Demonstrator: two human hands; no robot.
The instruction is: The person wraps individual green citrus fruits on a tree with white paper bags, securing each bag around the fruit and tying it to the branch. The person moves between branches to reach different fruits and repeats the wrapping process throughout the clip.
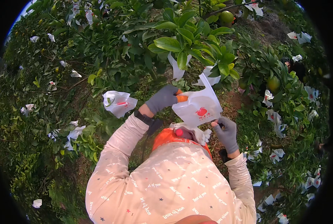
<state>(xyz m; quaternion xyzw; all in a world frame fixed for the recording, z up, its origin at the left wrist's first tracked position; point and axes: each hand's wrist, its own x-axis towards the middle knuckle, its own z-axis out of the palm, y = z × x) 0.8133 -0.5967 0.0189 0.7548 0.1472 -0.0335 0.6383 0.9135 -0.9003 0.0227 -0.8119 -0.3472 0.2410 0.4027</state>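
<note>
My left hand (163,98) wears a grey glove with orange at the fingertips. Between its thumb and fingers is a white fruit bag (193,105) with a red fruit print and writing. My right hand (226,133), also in a grey glove, has its bare thumb and finger pinched at the bag's lower right corner. Below the bag, an orange waist pouch (162,138) holds crumpled white bags (202,135) and something with a red cap (179,132). Just beyond my hands hang two more white bags, one (177,67) left and one (211,75) right, partly behind leaves.
A leafy citrus branch (188,42) reaches in ahead, with a green fruit (226,17) above it. A bagged fruit (119,103) hangs beside my left wrist. Another green fruit (273,83) hangs at right, near a partly hidden person (296,68). Bagged trees stand on both sides.
</note>
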